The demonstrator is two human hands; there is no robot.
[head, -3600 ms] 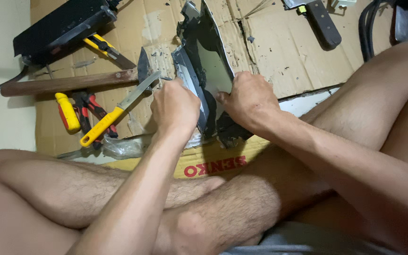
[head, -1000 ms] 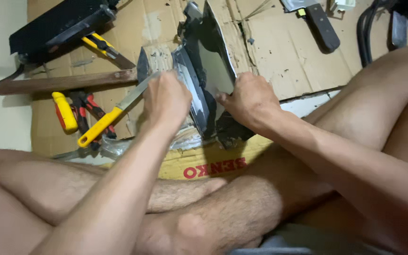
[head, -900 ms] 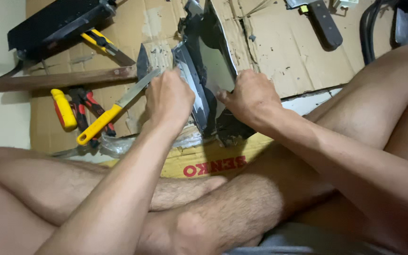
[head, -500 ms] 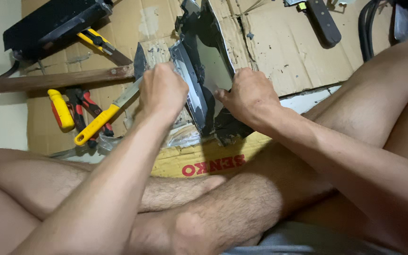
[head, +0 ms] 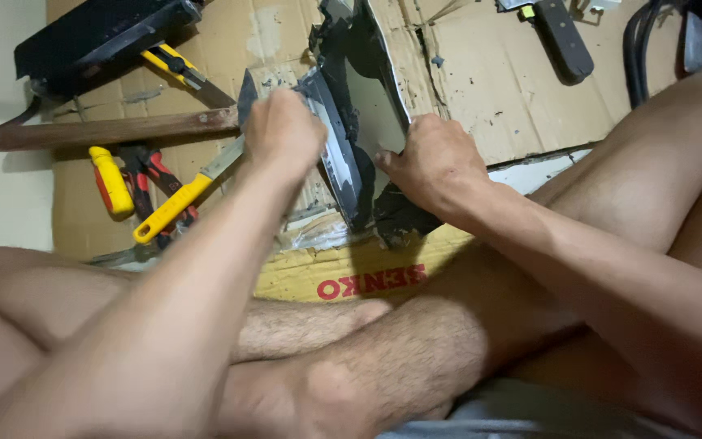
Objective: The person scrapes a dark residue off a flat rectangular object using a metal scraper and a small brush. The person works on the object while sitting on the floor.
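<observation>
At twelve o'clock on the brown cardboard sheet (head: 481,97), my left hand (head: 284,134) and right hand (head: 434,162) clasp the upright dark grey broken panel (head: 359,106); a yellow-handled knife (head: 180,199) lies at nine o'clock.

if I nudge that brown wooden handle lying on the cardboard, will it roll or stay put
The brown wooden handle looks round and long, so a sideways nudge would probably roll it a little on the flat cardboard sheet. It seems stiff. The head end by the left hand is partly hidden; if heavy, it may pivot instead.
</observation>
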